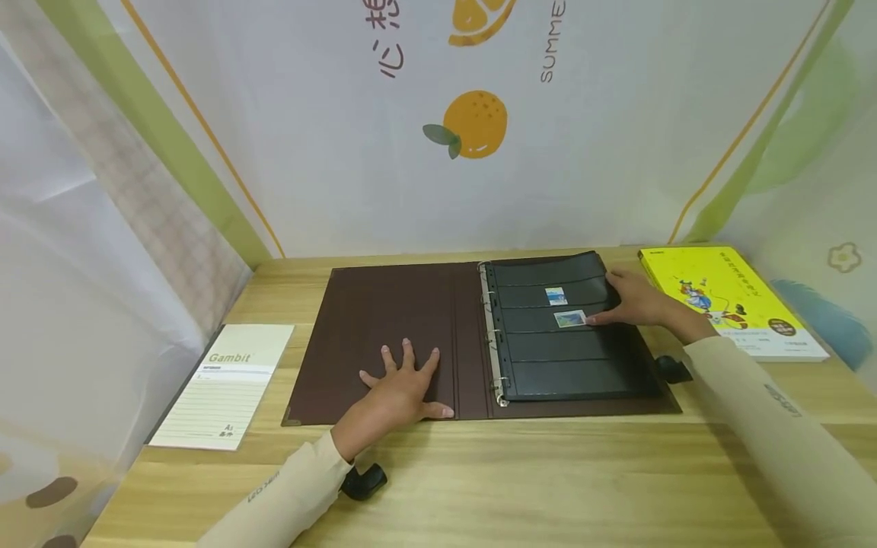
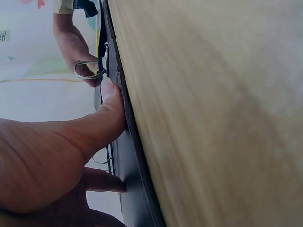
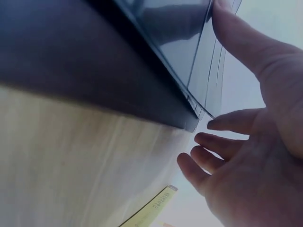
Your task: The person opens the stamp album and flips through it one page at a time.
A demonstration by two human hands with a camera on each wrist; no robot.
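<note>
Fingers spread flat, your left hand (image 1: 400,384) presses the brown binder cover (image 1: 384,335) onto the wooden table (image 1: 521,479), pinning it open. Farther out, your right hand (image 1: 637,298) lies open on the black pocket page (image 1: 562,358), thumb by the lower stamp (image 1: 570,319), steadying it. Beyond sits a yellow book (image 1: 726,297).
</note>
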